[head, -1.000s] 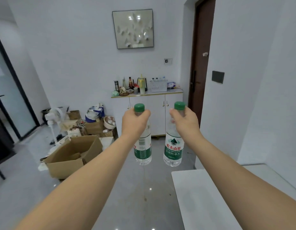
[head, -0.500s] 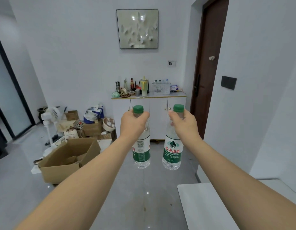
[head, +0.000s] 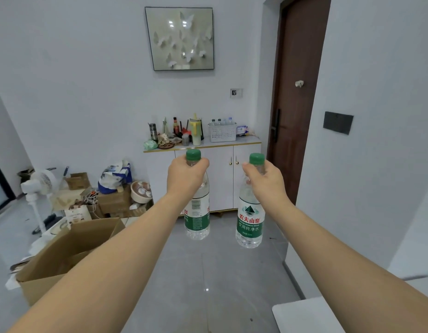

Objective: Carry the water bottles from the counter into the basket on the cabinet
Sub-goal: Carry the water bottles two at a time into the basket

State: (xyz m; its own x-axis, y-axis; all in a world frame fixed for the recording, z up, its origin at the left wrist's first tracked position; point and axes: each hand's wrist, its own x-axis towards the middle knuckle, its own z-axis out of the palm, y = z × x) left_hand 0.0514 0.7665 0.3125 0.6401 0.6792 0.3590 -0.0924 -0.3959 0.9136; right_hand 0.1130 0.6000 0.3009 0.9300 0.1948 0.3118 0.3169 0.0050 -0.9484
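Two full water bottles, the left bottle (head: 197,212) and the right bottle (head: 250,217), hung in the air, well short of the basket (head: 222,133). The left hand (head: 185,179) and right hand (head: 265,181) each squeezed a neck. They looked heavy and smooth, so holding under the cap seemed safest.

Clear plastic bottles (head: 249,212); glossy floor tiles (head: 208,272); perforated plastic basket (head: 222,133).

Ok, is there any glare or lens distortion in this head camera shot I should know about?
Head view: ceiling lights glare as bright spots on the framed picture and the glossy floor; the wide-angle lens bows the door frame and stretches both forearms; the basket on the cabinet is small and soft.
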